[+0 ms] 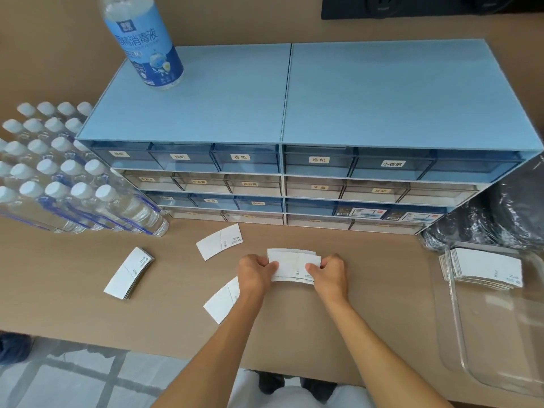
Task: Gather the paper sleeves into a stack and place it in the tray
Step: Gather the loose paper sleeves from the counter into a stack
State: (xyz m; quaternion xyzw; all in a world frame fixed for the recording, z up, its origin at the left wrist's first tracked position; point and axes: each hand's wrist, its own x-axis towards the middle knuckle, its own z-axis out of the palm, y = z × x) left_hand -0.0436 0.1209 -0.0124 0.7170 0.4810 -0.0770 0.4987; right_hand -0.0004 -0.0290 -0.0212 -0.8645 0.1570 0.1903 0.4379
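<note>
A small stack of white paper sleeves point(291, 265) lies at the table's middle, gripped at its left end by my left hand point(255, 272) and at its right end by my right hand point(329, 273). One loose sleeve point(219, 241) lies just behind and to the left. Another loose sleeve point(220, 301) lies partly under my left forearm. A thicker pile of sleeves point(129, 272) rests farther left. The clear plastic tray point(459, 334) stands at the right edge and holds a stack of sleeves point(485, 267) at its far end.
A blue drawer cabinet point(294, 119) fills the back of the table, with a disinfectant bottle point(141, 39) on top. Several packed water bottles point(64, 172) stand at the left. Black plastic bags point(500, 219) lie behind the tray. The table's front edge point(117, 346) runs near my body.
</note>
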